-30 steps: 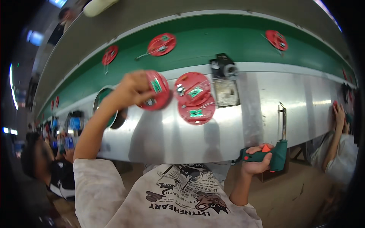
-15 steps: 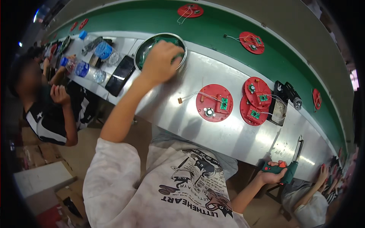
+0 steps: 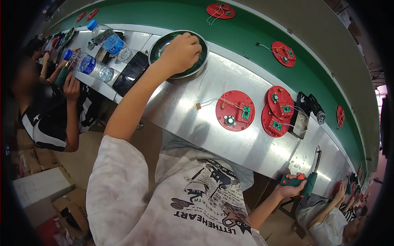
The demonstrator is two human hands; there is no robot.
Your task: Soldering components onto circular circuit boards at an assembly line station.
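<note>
My left hand (image 3: 183,52) reaches into a round metal bowl (image 3: 205,61) at the back of the workbench, its fingers curled downward. The fingertips and whatever they pinch are hidden behind the hand. Dark green bits of material (image 3: 200,67) show around it inside the bowl. At the lower right, my right hand (image 3: 290,189) is wrapped around a green soldering gun (image 3: 310,183) with an orange-red trigger, its long metal tip pointing up over the bench edge. Between my hands lies a red disc (image 3: 232,119) with a small green circuit board and white wires.
Two overlapping red discs (image 3: 276,123) lie beside a black stand with a metal tray (image 3: 299,123). More red discs (image 3: 283,54) ride on the green belt (image 3: 246,35). Water bottles (image 3: 111,43) and a black phone (image 3: 130,74) stand left, near a co-worker (image 3: 49,106).
My left hand has settled lower into the bowl, its fingers more curled. The belt's red discs have slid right relative to the bench. My right hand keeps its grip; the view has shifted slightly.
</note>
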